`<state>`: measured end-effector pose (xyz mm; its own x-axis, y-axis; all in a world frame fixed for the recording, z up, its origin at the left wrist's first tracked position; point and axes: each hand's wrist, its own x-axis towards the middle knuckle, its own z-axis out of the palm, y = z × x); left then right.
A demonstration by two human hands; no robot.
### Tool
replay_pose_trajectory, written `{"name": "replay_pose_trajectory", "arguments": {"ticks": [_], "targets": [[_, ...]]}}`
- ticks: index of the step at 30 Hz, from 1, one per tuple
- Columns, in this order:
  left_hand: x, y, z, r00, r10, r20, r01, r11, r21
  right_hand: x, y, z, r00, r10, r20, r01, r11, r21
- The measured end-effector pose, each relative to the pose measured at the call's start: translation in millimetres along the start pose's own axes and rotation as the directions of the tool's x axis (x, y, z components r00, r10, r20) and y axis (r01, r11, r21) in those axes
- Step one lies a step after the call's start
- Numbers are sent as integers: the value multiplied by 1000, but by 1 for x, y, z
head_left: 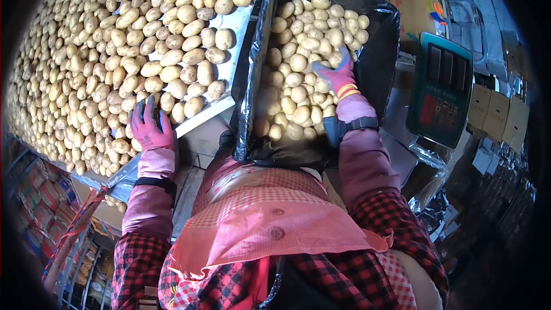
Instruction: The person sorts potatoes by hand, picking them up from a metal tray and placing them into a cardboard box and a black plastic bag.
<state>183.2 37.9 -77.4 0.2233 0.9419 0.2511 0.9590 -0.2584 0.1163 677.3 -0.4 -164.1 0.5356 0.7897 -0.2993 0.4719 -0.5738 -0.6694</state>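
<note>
My left hand (152,129), in a pink and dark glove, rests at the near edge of a broad heap of potatoes (120,37). Its fingers are spread over the potatoes and grip none. My right hand (340,74), gloved the same way, reaches into a box lined with black plastic (376,51). Thumb and fingers lie around a potato (334,58) there; some fingers are hidden behind potatoes. Many loose potatoes (298,95) fill much of the box.
The heap lies on a light metal tray (221,89) with a raised rim, left of the box. Right of the box stands a green scale (441,89) with a display and keypad. Cardboard boxes (496,115) are stacked farther right. Shelving (86,270) stands at lower left.
</note>
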Motion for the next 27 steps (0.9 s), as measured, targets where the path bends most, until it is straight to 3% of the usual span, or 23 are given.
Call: {"name": "replay_pose_trajectory", "arguments": {"ticks": [2,3,8,9,11,13,14,18,23,25,27], "targets": [[0,0,2,1000,0,2,0,1000,-21,-16,-17,13,987,-160,26,160,987,-32],[-2,1,3,1000,2,3,-2,1000,-17,-26,-24,22,951,-305,-53,297,948,-113],[1,-1,0,1000,15,0,-15,1000,-16,-44,-25,19,962,-257,-94,229,944,-237],[1,-2,0,1000,7,3,-7,1000,-15,-46,-27,17,963,-250,-100,232,959,-163],[1,-1,-1,1000,18,-17,-19,999,-39,-43,-35,22,978,-160,-133,133,972,-192],[3,-1,-3,999,31,-23,-32,998,-54,-17,-18,39,981,-52,-184,46,998,-39],[0,-3,0,1000,11,-20,-12,999,-34,-18,-37,28,974,-13,-225,-18,991,-132],[-2,-7,3,1000,16,-9,-16,998,-60,-34,-16,28,955,-227,-193,138,911,-388],[-1,-8,0,1000,19,-6,-20,996,-93,-16,-22,18,973,-57,-222,-1,968,-253],[-1,-11,4,1000,18,-20,-20,996,-83,-23,-9,25,965,-149,-218,70,940,-333],[-2,-11,5,999,29,-26,-31,996,-83,-24,-15,22,976,-133,-171,64,931,-359]]}}
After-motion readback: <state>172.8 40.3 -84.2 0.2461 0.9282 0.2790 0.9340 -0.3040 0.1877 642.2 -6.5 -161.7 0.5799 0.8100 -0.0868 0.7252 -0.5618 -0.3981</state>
